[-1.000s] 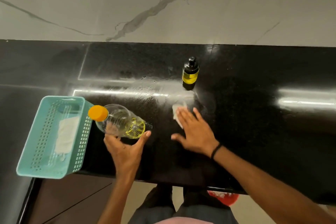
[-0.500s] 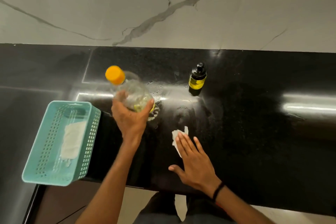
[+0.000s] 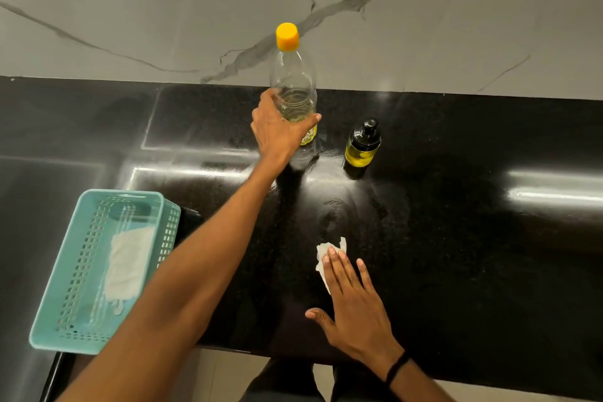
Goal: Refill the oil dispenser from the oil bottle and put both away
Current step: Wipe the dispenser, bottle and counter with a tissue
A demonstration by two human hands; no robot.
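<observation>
The clear oil bottle with an orange cap stands upright near the back of the black counter, a little yellow oil in its bottom. My left hand grips its lower part, arm stretched forward. Just to its right stands the small dark oil dispenser with a black pump top and yellow oil inside, untouched. Near the front edge my right hand lies flat, its straight fingers pressing a crumpled white tissue onto the counter.
A teal perforated basket with a white cloth inside sits at the counter's front left corner, overhanging the edge. A marble wall rises right behind the bottle. Oily smears shine on the counter between bottle and tissue.
My left hand carried the bottle from the front left, beside the basket, up to the back and set it upright beside the dispenser. My right hand dragged the tissue back toward the front edge.
</observation>
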